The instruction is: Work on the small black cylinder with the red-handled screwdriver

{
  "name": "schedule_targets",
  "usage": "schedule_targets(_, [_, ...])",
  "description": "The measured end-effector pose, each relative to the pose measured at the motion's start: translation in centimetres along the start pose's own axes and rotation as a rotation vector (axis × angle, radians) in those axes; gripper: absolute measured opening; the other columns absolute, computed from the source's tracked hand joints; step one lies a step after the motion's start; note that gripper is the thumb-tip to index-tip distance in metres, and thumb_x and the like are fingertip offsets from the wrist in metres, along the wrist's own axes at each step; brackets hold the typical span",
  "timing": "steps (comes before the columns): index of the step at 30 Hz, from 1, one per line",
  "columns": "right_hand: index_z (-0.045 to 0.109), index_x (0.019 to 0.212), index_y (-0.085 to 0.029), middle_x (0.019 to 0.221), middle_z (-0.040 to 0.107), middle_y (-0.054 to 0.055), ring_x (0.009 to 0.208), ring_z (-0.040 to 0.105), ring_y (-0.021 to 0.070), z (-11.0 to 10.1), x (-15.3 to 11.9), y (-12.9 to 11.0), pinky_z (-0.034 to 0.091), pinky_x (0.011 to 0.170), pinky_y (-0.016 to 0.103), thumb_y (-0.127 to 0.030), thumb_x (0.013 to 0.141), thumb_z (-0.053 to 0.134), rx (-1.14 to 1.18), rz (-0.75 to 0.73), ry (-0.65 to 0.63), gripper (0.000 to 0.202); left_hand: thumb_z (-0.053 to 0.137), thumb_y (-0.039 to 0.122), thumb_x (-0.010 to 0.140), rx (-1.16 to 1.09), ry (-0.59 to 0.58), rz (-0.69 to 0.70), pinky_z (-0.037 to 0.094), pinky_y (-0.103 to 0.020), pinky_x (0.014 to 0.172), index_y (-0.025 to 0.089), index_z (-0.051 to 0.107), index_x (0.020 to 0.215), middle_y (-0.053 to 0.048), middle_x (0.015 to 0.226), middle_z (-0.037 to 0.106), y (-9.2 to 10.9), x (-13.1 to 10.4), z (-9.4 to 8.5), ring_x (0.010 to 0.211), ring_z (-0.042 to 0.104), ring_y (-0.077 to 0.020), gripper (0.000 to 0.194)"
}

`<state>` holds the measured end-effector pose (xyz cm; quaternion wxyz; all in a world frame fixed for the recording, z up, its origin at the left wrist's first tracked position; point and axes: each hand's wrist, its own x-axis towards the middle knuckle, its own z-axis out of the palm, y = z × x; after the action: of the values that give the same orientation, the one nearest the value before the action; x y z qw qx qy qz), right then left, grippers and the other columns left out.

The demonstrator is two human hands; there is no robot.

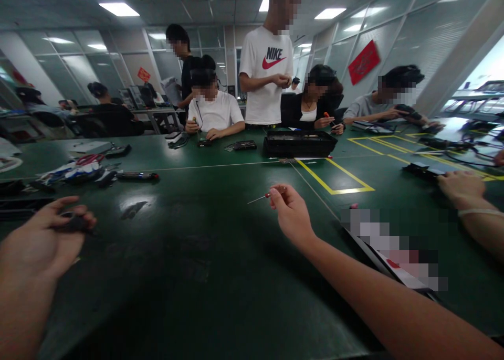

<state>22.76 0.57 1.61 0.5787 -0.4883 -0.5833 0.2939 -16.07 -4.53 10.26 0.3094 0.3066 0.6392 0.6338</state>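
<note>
My right hand (290,213) is closed around a small screwdriver (259,199) above the middle of the green table. Its thin metal shaft points left, and part of the red handle shows at the fingers. At the left edge, my left hand (47,239) is turned palm up, its fingers curled on a small dark object (74,222). What kind of object that is cannot be made out, as fingers cover part of it. A dark tray-like thing (23,208) lies just beyond the left hand.
Around the green table (189,297) several people work with small tools. A black bin (299,144) stands across from me. Tools and gloves (79,172) are heaped at left beside a dark cylindrical tool (137,176). A co-worker's hand (462,188) touches a black part at right.
</note>
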Motion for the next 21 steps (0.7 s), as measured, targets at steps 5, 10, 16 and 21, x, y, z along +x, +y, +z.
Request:
schedule_targets(5, [0.065,0.11,-0.024,0.086,0.068,0.003,0.076,0.062,0.0202,-0.1,-0.4,-0.2,0.05,0.068,0.036,-0.045,0.093,0.059,-0.068,0.017,-0.055,0.028,0.051,0.0,0.068,-0.242,-0.326,-0.086,0.046,-0.021,0.067,0.016,0.06,0.101,-0.001,0.083,0.059,-1.2,-1.5,7.1,0.078,0.054,-0.0124,0.037])
schedule_targets(10, [0.065,0.115,-0.024,0.092,0.069,0.004,0.079,0.063,0.02,0.0,-0.7,-0.5,0.05,0.071,0.036,-0.04,0.095,0.056,-0.082,-0.002,-0.063,0.027,0.061,-0.005,0.061,0.002,-0.533,0.004,0.047,-0.026,0.079,0.016,0.056,0.109,-0.001,0.095,0.062,-4.3,-2.8,13.9,0.087,0.06,-0.0141,0.053])
schedule_targets(16, [0.067,0.102,-0.024,0.086,0.071,0.004,0.079,0.067,0.0212,-0.1,-1.1,-0.8,0.053,0.073,0.038,-0.047,0.096,0.056,-0.051,-0.071,-0.007,0.026,0.073,0.006,0.071,0.074,-0.733,0.114,0.047,-0.04,0.103,0.016,0.063,0.109,-0.01,0.116,0.069,-8.1,-3.7,17.4,0.106,0.065,-0.0204,0.041])
schedule_targets(21, [0.066,0.106,-0.027,0.088,0.072,0.004,0.082,0.069,0.0222,-0.2,-1.6,-1.5,0.055,0.075,0.04,-0.044,0.097,0.057,-0.023,-0.107,0.048,0.021,0.073,0.011,0.076,0.1,-0.821,0.198,0.047,-0.042,0.106,0.023,0.068,0.117,-0.006,0.12,0.069,-9.2,-4.3,17.5,0.11,0.065,-0.0213,0.043])
